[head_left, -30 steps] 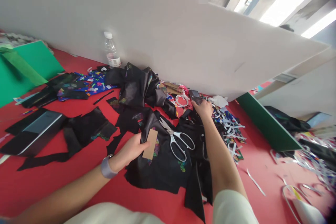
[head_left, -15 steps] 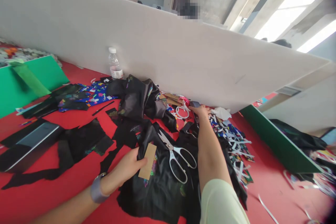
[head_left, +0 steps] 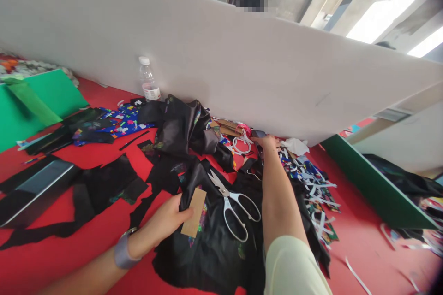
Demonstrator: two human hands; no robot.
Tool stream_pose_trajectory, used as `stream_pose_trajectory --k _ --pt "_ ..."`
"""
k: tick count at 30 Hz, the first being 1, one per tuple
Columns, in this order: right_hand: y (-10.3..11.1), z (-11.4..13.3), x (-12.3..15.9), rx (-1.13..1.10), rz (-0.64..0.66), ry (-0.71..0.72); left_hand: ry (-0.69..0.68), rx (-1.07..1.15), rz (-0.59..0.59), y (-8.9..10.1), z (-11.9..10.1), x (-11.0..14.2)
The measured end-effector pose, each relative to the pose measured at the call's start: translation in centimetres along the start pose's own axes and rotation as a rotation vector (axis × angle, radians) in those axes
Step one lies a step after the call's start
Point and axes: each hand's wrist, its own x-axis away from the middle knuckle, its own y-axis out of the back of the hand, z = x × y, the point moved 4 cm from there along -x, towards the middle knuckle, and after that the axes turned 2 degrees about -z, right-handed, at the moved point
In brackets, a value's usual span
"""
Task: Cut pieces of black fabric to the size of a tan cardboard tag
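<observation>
My left hand [head_left: 168,217] pinches a brown cardboard strip [head_left: 194,212] together with the edge of a black patterned fabric piece [head_left: 207,258]. On this fabric, right of the cardboard, lie white-handled scissors [head_left: 225,193], blades slightly apart and pointing away from me. My right hand [head_left: 268,142] reaches to the foot of the partition, closed around a dark, flat, phone-like object [head_left: 259,133]. Part of that object is covered by the hand. A coil of white cord [head_left: 242,145] is just left of it, and crumpled white tissue [head_left: 296,146] is on its right.
A white partition [head_left: 221,64] closes off the back, with a plastic bottle [head_left: 149,80] against it. Black scraps [head_left: 110,177] and a dark box [head_left: 38,191] lie at left. White-edged scraps [head_left: 320,189] lie at right. Green boards [head_left: 377,184] stand on both sides of the red table [head_left: 367,244].
The view has shifted slightly. Both hands stay essentially in place, the left on the cardboard and fabric, the right at the dark object.
</observation>
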Motion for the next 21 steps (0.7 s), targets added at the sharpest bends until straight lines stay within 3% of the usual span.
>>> stream_pose_trajectory --k 21 --pt "-0.09 -0.08 0.02 -0.01 -0.026 -0.004 0.006 -0.027 -0.014 0.11 0.33 0.01"
